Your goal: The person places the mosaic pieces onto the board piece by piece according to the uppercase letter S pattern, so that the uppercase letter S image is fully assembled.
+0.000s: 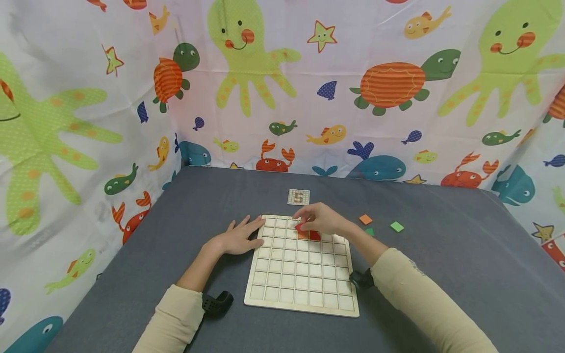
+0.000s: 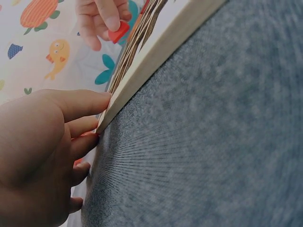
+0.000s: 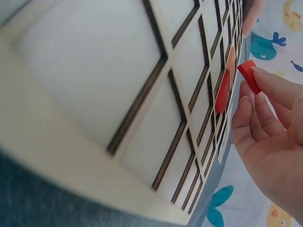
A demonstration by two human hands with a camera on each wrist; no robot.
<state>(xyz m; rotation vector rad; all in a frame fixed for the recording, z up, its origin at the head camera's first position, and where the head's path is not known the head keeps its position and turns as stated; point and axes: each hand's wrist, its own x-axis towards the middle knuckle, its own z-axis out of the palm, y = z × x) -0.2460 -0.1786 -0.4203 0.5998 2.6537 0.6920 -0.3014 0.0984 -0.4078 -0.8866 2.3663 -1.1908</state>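
A pale wooden grid board point(image 1: 302, 296) with square cells lies on the grey cloth. My right hand point(image 1: 321, 219) is over its far part and pinches a small red tile point(image 3: 249, 76) between thumb and fingers. Below that tile, an orange tile point(image 1: 302, 235) and another red tile point(image 1: 315, 236) sit side by side in the grid. My left hand point(image 1: 238, 239) rests at the board's far left corner, fingers spread. In the left wrist view, its fingertips point(image 2: 105, 100) touch the board's edge.
Right of the board lie a loose orange tile point(image 1: 365, 219), a light green tile point(image 1: 397, 226) and a darker green tile point(image 1: 369, 232), partly hidden by the right forearm. Behind the board is a small pattern card point(image 1: 298, 197). A sea-animal printed curtain point(image 1: 282, 98) hangs at the back and sides.
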